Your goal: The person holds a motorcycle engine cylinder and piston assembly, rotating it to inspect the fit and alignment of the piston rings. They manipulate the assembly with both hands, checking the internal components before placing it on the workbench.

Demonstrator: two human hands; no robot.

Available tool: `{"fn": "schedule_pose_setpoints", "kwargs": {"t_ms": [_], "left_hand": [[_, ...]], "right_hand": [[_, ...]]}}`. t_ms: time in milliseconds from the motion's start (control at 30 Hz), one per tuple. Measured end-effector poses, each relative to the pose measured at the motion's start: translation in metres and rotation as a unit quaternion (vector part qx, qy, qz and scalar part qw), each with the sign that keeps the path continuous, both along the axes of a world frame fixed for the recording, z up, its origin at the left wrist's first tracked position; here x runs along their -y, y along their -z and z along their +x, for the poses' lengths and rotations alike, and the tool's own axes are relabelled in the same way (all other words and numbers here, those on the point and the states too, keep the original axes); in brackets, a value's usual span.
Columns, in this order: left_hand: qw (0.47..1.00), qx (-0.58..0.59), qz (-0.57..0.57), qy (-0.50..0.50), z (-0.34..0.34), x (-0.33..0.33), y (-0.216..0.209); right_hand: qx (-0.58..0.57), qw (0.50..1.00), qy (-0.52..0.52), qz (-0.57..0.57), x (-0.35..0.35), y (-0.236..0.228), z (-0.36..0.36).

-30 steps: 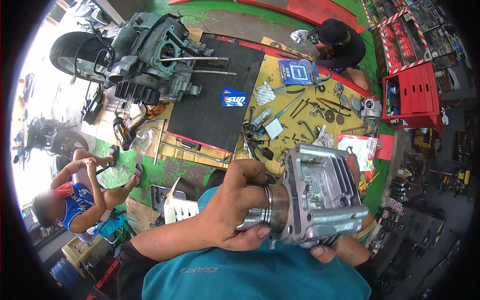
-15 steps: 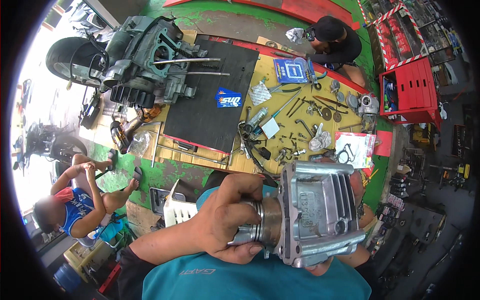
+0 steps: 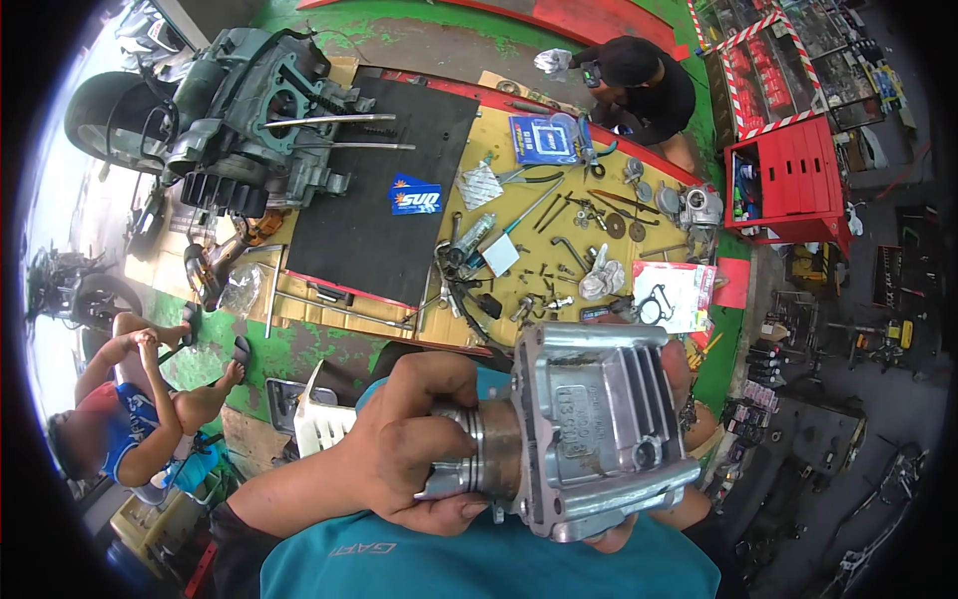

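Observation:
Close in front of my body, a silver engine cylinder block [image 3: 599,429] with fins lies on its side, its round sleeve [image 3: 501,449] pointing left. My left hand [image 3: 399,439] is closed round a piston [image 3: 446,481] at the sleeve's mouth, the fingers curled over its top and the thumb below. Several rings show on the piston beside the sleeve. My right hand [image 3: 677,374] supports the block from behind and below; only some fingers show past its right side and lower edge, and the rest is hidden.
Ahead is a work table with yellow cardboard [image 3: 529,290], tools, loose bolts and a gasket pack [image 3: 674,297]. A black mat [image 3: 374,200] and an engine [image 3: 239,130] lie to the left. One person [image 3: 644,90] crouches beyond; another [image 3: 140,419] sits at left.
The whole view has shifted, so the table, block and hands appear farther left. Both hands keep their hold, and the piston stays at the sleeve's mouth.

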State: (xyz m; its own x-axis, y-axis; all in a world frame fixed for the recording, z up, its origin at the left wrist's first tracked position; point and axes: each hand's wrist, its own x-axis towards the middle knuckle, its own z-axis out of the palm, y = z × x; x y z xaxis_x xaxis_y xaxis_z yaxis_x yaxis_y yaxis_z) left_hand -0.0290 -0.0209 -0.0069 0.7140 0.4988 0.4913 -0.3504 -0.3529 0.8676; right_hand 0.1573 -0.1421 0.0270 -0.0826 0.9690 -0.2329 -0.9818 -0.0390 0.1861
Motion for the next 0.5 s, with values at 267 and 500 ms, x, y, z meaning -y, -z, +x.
{"fn": "schedule_pose_setpoints", "kwargs": {"t_ms": [267, 500], "left_hand": [[1.000, -0.010, -0.009, 0.006, -0.005, 0.001, -0.003], [1.000, -0.025, -0.006, 0.006, -0.005, -0.001, -0.007]], "right_hand": [[0.111, 0.993, -0.040, 0.011, 0.003, 0.007, 0.014], [0.129, 0.990, -0.021, -0.044, 0.004, 0.002, 0.012]]}}
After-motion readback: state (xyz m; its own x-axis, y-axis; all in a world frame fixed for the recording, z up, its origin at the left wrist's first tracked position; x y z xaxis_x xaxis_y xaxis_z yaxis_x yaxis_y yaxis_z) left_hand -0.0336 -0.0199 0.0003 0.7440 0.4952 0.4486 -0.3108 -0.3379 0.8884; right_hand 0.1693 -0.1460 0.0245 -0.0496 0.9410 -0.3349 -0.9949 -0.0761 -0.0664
